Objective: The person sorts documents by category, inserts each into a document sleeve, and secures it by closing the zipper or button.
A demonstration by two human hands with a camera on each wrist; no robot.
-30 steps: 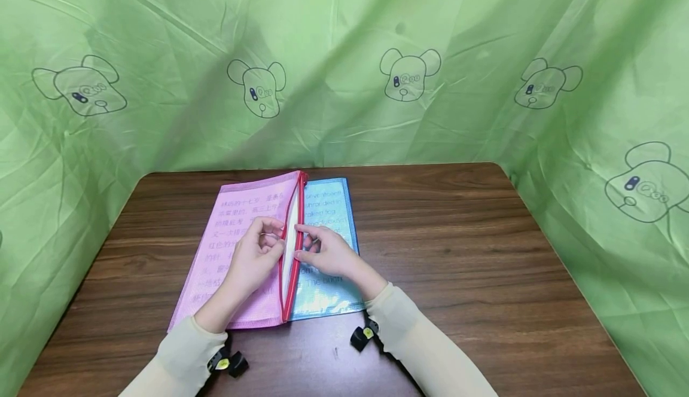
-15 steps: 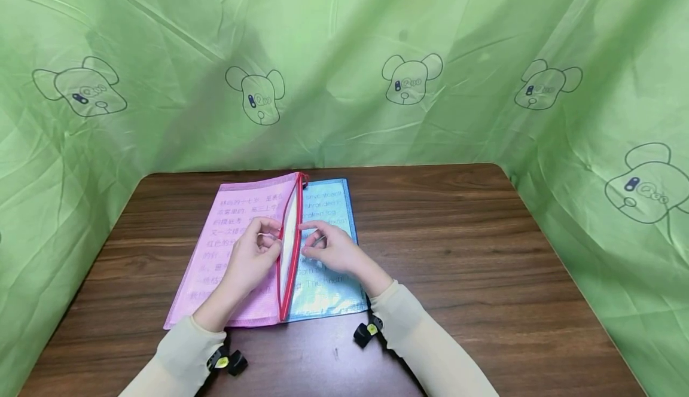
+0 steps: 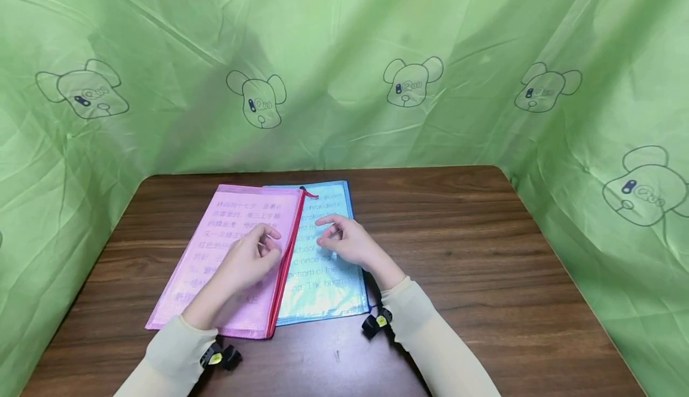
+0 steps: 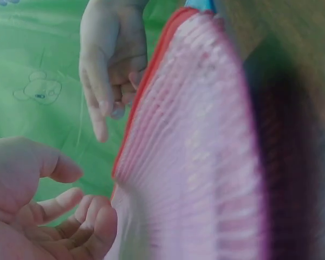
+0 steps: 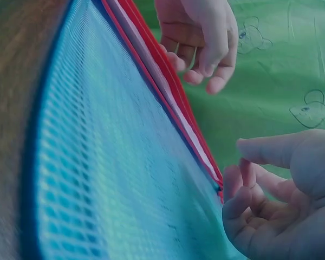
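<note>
The left hand [image 3: 249, 259] hovers just above the pink mesh zip pouch with a red zipper edge [image 3: 237, 259], fingers loosely curled and thumb out, holding nothing; the left wrist view shows its palm [image 4: 38, 216] open beside the pouch's red edge, clear of it. The right hand [image 3: 347, 244] hangs over the blue mesh zip pouch [image 3: 323, 265], index finger stretched toward the red zipper, the other fingers relaxed, gripping nothing. In the right wrist view its fingers [image 5: 271, 151] sit just off the red edge.

Both pouches are flat, rectangular, woven plastic mesh with printed sheets of text showing through. The pink one lies on the left and its zipper edge overlaps the blue one's left side; the 2 pouches touch along that line. The red zipper pull [image 3: 309, 194] sits at the far end of the pink pouch. Both lie flat on the dark brown wood-grain table [image 3: 484, 265], left of its middle, with wide bare wood to the right and a narrower strip at the near edge.

A wrinkled green plastic curtain with bear outlines [image 3: 409, 80] closes the table on the far, left and right sides.
</note>
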